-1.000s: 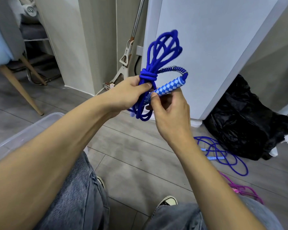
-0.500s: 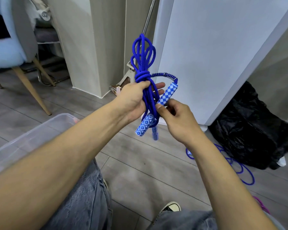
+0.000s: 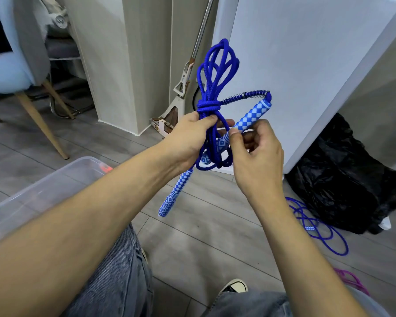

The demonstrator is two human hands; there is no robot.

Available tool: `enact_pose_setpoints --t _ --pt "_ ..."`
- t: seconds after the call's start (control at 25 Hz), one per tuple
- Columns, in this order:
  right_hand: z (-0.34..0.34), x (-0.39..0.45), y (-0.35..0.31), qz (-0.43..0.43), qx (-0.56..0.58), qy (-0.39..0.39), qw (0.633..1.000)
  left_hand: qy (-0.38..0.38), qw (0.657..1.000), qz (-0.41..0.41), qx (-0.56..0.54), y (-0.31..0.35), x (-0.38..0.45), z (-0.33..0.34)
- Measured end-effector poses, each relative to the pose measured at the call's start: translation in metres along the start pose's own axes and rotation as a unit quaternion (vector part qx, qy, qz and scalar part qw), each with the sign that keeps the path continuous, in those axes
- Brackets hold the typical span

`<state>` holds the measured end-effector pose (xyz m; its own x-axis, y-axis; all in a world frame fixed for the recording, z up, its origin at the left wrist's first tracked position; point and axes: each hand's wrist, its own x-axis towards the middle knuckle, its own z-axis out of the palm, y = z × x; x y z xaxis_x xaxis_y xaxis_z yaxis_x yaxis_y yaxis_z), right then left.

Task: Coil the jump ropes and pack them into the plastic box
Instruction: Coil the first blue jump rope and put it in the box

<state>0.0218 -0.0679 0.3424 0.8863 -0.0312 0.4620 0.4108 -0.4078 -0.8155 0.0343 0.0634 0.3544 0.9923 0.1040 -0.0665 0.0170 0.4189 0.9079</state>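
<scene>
Bare forearms [image 3: 82, 216], grey jeans [image 3: 119, 282], canvas sneaker [image 3: 234, 286]

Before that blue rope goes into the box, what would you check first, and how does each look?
1. Coil tied: wrap around the blue jump rope looks snug: ok.
2. Left hand grips the bundle below the wrap: ok.
3. Right hand pinches the upper handle, not tucked in: not ok.
4. Lower handle dangles loose: not ok.
5. Plastic box is open, beside the left arm: ok.
6. Room inside the box: cannot tell.
</scene>
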Motion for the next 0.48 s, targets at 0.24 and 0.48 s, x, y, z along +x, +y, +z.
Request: enact_pose_setpoints --t 0.24,0.48 --pt "0.006 -0.004 0.005 -0.009 -0.059 -0.097 0.993 0.024 0.999 0.016 -0.045 0.006 0.003 -0.002" --pt "0.004 0.0 0.007 0.05 -0.03 -0.185 0.981 0.014 0.996 -0.003 -0.091 0.008 0.002 -0.003"
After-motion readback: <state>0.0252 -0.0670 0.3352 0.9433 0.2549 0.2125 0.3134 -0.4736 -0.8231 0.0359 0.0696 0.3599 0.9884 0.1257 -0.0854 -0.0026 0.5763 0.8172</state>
